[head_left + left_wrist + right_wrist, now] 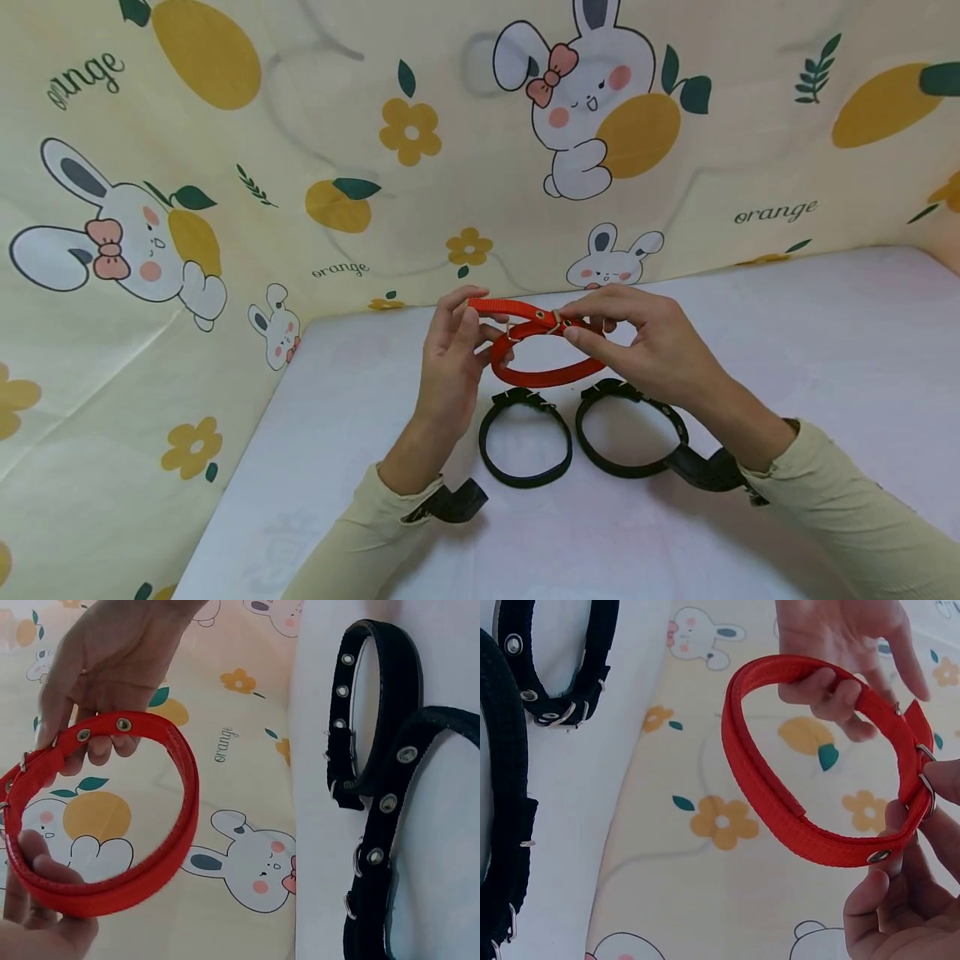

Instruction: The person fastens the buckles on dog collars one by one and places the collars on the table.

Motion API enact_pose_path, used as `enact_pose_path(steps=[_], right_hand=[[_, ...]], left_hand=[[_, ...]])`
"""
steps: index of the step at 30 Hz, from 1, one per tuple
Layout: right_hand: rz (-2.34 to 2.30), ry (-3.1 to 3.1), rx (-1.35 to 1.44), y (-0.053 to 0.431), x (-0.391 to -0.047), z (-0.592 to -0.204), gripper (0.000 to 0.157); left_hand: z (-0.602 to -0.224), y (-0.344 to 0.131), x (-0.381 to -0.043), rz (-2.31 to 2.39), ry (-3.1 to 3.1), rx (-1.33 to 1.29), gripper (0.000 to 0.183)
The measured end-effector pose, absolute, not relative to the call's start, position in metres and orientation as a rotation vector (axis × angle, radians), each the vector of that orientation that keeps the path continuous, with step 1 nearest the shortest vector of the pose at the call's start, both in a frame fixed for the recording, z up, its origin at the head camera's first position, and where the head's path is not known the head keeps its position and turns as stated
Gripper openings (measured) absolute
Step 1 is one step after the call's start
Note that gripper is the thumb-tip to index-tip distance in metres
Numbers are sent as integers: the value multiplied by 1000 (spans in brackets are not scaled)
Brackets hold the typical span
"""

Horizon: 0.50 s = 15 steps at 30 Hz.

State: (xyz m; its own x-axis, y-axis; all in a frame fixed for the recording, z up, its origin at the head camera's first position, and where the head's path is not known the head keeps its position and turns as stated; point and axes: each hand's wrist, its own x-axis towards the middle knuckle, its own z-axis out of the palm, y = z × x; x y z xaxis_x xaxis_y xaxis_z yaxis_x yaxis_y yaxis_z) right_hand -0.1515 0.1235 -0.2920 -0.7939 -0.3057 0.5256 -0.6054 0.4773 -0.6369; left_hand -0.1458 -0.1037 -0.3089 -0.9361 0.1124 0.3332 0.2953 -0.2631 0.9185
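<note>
Both hands hold up a red dog collar (546, 377), fastened into a loop with metal eyelets and a buckle. My left hand (452, 358) grips its left side; in the right wrist view that hand's fingers (810, 688) curl over the strap. With thumb and fingers, my right hand (656, 337) pinches the strap by the metal buckle (927, 780) and ring. Below the red collar lie two black collars on the table: a smaller one (486, 450) at the left, and a larger one (583, 433) under the right hand. Both are buckled into loops.
A white-covered table (337, 417) carries the collars. Behind it and to its left hangs a cream cloth (420, 208) printed with rabbits, oranges and flowers. Dark straps (457, 502) hang at the cuffs of both sleeves, the right one overlapping the larger black collar's edge.
</note>
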Motion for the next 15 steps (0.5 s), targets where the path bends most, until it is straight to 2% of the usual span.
enact_pose_path(steps=[10,15], right_hand=[[1221,-2378,806,125,-153,-290,21],[1213,-2431,800,126,-153,-291,27]], left_hand=[[-309,-102,-144,-2329,-1803,-504,18],[-309,-101,-145,-2335,-1777,-472,21]])
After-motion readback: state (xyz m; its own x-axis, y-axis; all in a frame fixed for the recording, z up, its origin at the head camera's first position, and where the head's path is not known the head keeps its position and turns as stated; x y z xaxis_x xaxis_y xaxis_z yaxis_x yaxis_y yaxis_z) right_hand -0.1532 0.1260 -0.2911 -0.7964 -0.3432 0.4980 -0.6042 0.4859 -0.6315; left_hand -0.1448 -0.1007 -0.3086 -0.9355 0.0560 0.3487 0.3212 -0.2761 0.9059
